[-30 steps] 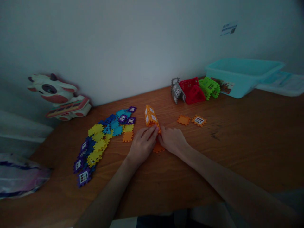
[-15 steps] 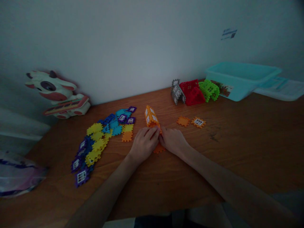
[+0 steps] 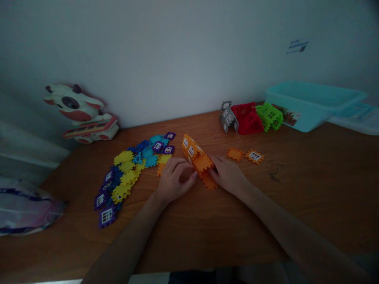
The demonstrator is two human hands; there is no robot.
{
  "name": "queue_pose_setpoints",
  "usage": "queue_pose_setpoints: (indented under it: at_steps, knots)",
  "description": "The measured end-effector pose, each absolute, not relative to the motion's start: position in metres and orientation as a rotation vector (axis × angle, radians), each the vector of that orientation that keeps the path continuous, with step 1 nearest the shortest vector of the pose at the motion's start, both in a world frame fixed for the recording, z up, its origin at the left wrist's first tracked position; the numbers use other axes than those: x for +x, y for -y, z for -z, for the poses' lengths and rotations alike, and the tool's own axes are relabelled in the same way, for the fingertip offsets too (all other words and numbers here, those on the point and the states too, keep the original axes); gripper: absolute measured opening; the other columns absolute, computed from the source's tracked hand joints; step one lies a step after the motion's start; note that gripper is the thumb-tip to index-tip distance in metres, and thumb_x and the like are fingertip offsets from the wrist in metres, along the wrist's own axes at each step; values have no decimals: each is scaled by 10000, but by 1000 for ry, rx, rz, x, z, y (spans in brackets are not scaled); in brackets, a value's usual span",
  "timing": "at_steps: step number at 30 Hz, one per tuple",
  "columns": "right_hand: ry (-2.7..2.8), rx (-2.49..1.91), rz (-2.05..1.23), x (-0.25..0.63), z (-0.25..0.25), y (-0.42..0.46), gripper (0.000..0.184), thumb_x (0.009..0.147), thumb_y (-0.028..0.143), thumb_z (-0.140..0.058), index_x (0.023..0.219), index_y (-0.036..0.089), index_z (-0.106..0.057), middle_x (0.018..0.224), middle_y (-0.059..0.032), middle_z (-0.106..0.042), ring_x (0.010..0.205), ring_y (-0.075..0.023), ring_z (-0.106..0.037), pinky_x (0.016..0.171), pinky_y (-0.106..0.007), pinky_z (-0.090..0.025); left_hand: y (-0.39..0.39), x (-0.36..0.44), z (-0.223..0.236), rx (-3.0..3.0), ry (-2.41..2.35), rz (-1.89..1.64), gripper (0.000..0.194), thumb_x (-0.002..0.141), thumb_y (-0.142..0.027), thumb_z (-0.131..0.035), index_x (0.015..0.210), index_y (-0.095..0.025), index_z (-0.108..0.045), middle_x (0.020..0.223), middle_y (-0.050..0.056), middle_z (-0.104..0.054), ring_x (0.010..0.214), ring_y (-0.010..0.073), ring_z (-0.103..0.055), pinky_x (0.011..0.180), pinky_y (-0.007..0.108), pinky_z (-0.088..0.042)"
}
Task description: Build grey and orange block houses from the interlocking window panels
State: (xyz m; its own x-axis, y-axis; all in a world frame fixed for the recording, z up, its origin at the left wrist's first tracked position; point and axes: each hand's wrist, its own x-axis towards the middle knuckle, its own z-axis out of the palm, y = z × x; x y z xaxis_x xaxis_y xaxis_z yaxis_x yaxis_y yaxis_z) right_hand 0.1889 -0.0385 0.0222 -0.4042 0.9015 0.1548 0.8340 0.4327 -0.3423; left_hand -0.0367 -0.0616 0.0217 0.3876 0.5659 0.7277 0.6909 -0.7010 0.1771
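A partly joined house of orange interlocking tiles (image 3: pixel 201 162), some with white windows, sits tilted between my hands. My right hand (image 3: pixel 229 173) grips its near right side; its fingertips are partly hidden behind the tiles. My left hand (image 3: pixel 174 181) is at the left side, thumb and fingers apart, fingertips at or very near the tile wall. One orange tile (image 3: pixel 209 181) hangs low at the near end. To the right lie a plain orange tile (image 3: pixel 235 154) and an orange window tile (image 3: pixel 254 156).
Yellow tiles (image 3: pixel 128 177), purple window tiles (image 3: pixel 107 215) and blue tiles (image 3: pixel 151 160) spread over the wooden table (image 3: pixel 189 232) at left. Behind stand grey (image 3: pixel 228 118), red (image 3: pixel 247 118) and green (image 3: pixel 269 116) tile builds, a teal bin (image 3: pixel 314 102) and a cow toy (image 3: pixel 79 114).
The orange house has turned and tipped, showing its inner face. My left hand has drawn back with thumb and fingers parted. My right hand stays on the right side. The view has shifted slightly.
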Motion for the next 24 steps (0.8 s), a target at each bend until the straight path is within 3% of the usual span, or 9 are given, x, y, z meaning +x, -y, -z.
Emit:
queue_pose_setpoints:
  at_steps: [5,10,16,20,24]
  knots:
    - [2288,-1211,-491,201,-22,38,553,836,317,-682,1348,192,-516,1243,-144,-668,1100,-293,-651,951,-416,-511,54,-41,-12,-2480,1234,1277,143,934,-236,-642,1067,-194,-615,1038,73,-658,983,202,-623,878,360,-532]
    - [1997,-1388,-524,185,-20,44,674,740,599,-768,1236,202,-543,1171,-158,-677,1051,-341,-666,881,-482,-549,53,-34,-6,-2600,1296,1247,98,960,-216,-591,1055,-193,-599,1025,75,-667,974,209,-606,873,366,-525]
    - [2082,-1267,-360,193,-20,36,492,810,339,-675,1269,215,-549,1222,-153,-673,1134,-345,-640,985,-540,-513,49,-37,-6,-2431,1378,1548,104,958,-223,-580,1059,-208,-561,1021,64,-616,982,202,-586,887,368,-504]
    - [2169,-1183,-433,211,-23,27,495,844,339,-666,1312,224,-553,1277,-143,-661,1157,-325,-634,1011,-530,-508,42,-44,-2,-2162,1537,1844,349,905,-326,-675,1183,-202,-504,1156,100,-561,1065,224,-572,899,387,-511]
    - [2123,-1186,-588,218,-24,23,489,886,489,-671,1304,251,-579,1280,-119,-668,1142,-303,-653,981,-494,-543,37,-46,4,-2358,1675,1894,736,814,-454,-780,1399,-220,-399,1412,156,-487,1316,292,-513,1097,480,-454]
